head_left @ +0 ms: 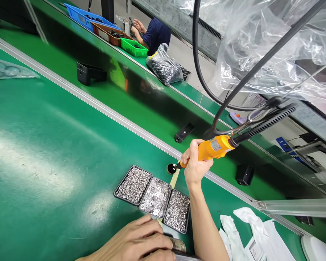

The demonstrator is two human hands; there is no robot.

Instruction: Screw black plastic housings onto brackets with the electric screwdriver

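My right hand (195, 165) is wrapped round a yellow electric screwdriver (215, 148), which hangs from a black cable. The screwdriver's tip points down left, at the mouth of a small round container with dark insides (171, 168); whether it touches cannot be made out. At the bottom edge my left hand (141, 241) lies with bent fingers over a dark part with a brownish end (178, 245), mostly hidden under it. Between the hands stand a tray of small screws (133, 185), a tray of flat washers (155, 197) and a tray of small ring-like pieces (177, 211).
A conveyor belt (141, 108) behind a metal rail carries several black parts. Across it are blue (79, 16), brown and green bins, a wrapped bundle (165, 65) and a co-worker (159, 36). White cloths (250, 228) lie at right. Plastic sheeting (260, 43) hangs overhead.
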